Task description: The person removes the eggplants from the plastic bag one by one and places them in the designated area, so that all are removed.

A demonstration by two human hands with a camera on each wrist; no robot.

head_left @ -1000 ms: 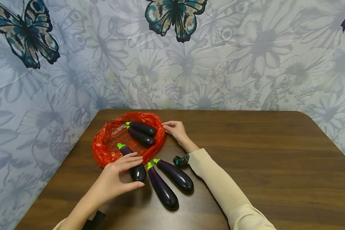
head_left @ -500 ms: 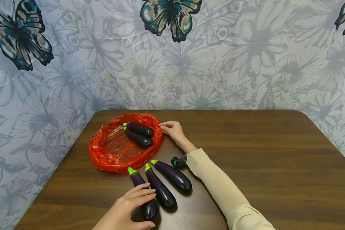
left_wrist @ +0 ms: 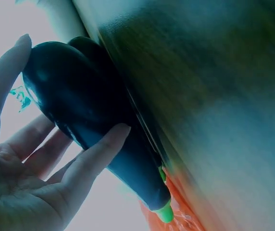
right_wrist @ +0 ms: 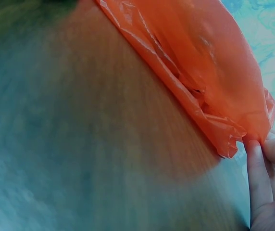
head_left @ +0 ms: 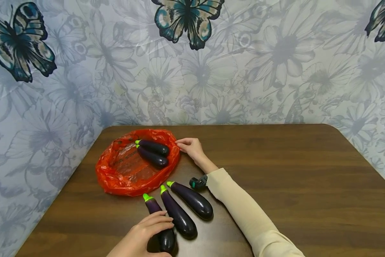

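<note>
My left hand (head_left: 148, 232) holds a dark purple eggplant (head_left: 167, 242) near the table's front, its green tip pointing toward the bag. In the left wrist view, thumb and fingers curve around the eggplant (left_wrist: 75, 91). Two more eggplants lie just right of it, a nearer one (head_left: 180, 217) and a farther one (head_left: 193, 201). My right hand (head_left: 192, 148) pinches the right rim of a red plastic bag (head_left: 104, 175), which is spread open. The right wrist view shows thumb and fingertips on the bag's edge (right_wrist: 214, 96). Inside the bag, two eggplants (head_left: 152, 157) rest side by side.
The brown wooden table (head_left: 292, 171) reaches back to a wall (head_left: 269, 71) with a floral print and butterflies. A black wrist device (head_left: 198, 182) sits at my right cuff, beside the farther loose eggplant.
My left hand has carried an eggplant out over the bag's near rim and down toward me, beside the two loose ones. The right hand has kept its pinch on the bag.
</note>
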